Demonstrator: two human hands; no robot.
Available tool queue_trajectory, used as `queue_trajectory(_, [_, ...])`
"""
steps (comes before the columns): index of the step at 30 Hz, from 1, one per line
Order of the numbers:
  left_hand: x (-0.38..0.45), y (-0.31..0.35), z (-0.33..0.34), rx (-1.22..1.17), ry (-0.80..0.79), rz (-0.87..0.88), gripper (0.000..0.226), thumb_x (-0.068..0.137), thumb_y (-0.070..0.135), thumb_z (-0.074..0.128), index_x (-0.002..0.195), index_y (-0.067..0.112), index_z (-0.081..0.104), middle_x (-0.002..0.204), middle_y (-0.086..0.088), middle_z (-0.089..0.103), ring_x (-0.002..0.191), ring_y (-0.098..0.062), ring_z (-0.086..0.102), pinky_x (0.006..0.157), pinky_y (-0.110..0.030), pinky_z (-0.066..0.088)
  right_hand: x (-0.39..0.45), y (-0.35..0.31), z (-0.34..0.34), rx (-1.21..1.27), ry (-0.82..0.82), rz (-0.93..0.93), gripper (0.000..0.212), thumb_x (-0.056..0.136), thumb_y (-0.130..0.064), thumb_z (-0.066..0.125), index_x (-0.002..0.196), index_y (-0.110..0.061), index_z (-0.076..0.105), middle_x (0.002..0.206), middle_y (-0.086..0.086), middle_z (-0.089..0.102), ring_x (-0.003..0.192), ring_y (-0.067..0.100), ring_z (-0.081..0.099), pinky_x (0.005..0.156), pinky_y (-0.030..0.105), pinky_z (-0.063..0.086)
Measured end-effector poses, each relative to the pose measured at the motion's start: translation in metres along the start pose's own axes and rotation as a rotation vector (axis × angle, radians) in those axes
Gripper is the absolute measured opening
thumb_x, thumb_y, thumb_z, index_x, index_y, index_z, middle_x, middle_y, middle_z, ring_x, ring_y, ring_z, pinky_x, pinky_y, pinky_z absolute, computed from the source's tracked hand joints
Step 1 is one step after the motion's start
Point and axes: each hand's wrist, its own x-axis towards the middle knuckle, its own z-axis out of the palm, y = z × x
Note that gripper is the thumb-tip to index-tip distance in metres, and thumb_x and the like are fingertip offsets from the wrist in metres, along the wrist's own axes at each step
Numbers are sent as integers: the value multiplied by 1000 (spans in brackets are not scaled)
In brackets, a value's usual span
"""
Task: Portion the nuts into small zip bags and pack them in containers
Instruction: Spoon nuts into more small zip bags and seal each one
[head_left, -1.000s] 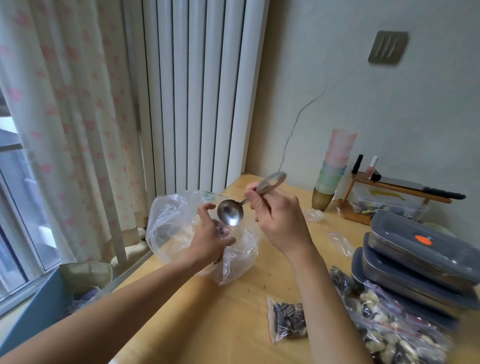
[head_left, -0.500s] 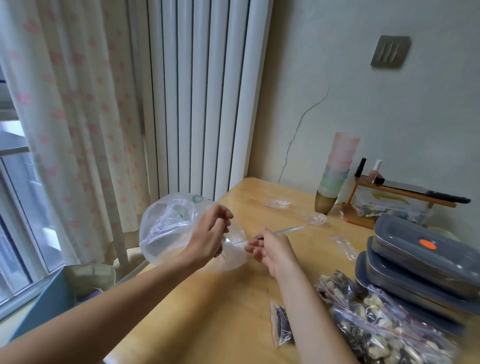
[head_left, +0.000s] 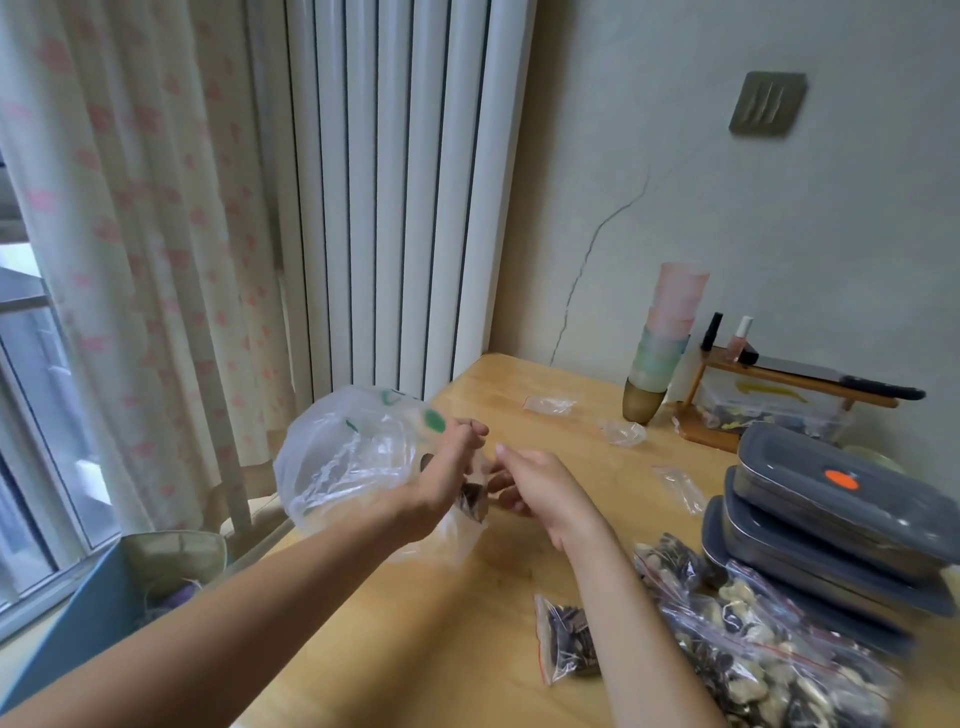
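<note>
The left hand (head_left: 447, 467) gripped the big clear plastic bag (head_left: 353, 457) at its side, fingers curled, above the left edge of the wooden bench (head_left: 467, 623). Something dark showed just under this hand, too blurred to name. The right hand (head_left: 540, 486) was close beside it; whether its fingers held anything, I could not tell. A small zip bag (head_left: 569, 642) of dark nuts lay near the right forearm. Grey containers (head_left: 841, 509) stood stacked at the right.
</note>
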Motion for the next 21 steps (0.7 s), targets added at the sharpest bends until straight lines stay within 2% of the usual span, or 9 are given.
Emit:
queue_trajectory(2, [-1,-3,5,6,-18,-34,52,77,65,40,95,19,54,89,-4,48,88,-24,45,85,-39,40,-7,-10,-10,-29,-108,-96,38,108,-41,50,100,-13,73,81,-2,70,69,11,64,62,21,49])
queue_trajectory(4, [0,-7,10,-68,2,-75,50,78,61,42,100,18,57,89,-7,50,87,-28,45,86,-45,41,-7,-12,-22,-135,-205,-132,28,101,-40,62,110,-15,72,93,-3,72,80,10,67,73,24,54])
queue_trajectory(5, [-1,-7,13,-131,11,-95,49,77,56,44,106,19,58,88,-9,50,85,-31,45,82,-47,42,-7,-11,-28,-220,-240,-137,27,93,-38,71,114,-20,70,99,-3,73,85,10,68,80,27,56])
queue_trajectory(7, [-1,-6,20,-235,22,-141,48,75,48,46,111,19,57,85,-11,50,80,-34,45,69,-43,45,-4,-9,-36,-405,-290,-109,44,78,-33,80,120,-29,64,103,-5,71,91,9,67,92,35,54])
queue_trajectory(9, [1,-4,28,-286,47,-189,41,75,40,47,106,16,60,85,-11,49,80,-30,45,62,-36,42,-5,-9,-35,-553,-289,-102,46,79,-27,80,121,-30,60,100,-7,71,89,10,66,88,34,52])
queue_trajectory(12, [2,1,44,-326,8,-188,22,95,24,38,103,14,56,76,-6,54,72,-23,48,62,-33,40,-1,-9,-35,-679,-121,-145,12,92,-26,66,104,-26,67,95,-2,72,83,17,64,69,30,48])
queue_trajectory(15, [10,-7,55,-305,69,-130,18,96,31,45,100,17,55,85,-5,53,78,-19,49,73,-34,38,10,2,-51,-594,28,-110,15,93,-23,61,83,-22,72,84,2,72,81,25,67,71,32,54])
queue_trajectory(18, [15,-24,61,-135,-31,-52,43,84,42,56,118,16,55,102,-5,62,91,-15,59,78,-29,45,12,6,-66,-359,75,-65,14,86,-16,63,83,-19,77,89,9,77,89,28,76,82,47,65])
queue_trajectory(21, [13,-41,70,-29,-51,42,19,100,25,63,105,8,66,88,0,71,77,-5,65,70,-19,51,8,6,-73,-186,39,-14,19,97,2,59,86,-7,71,83,10,72,74,18,75,75,36,66])
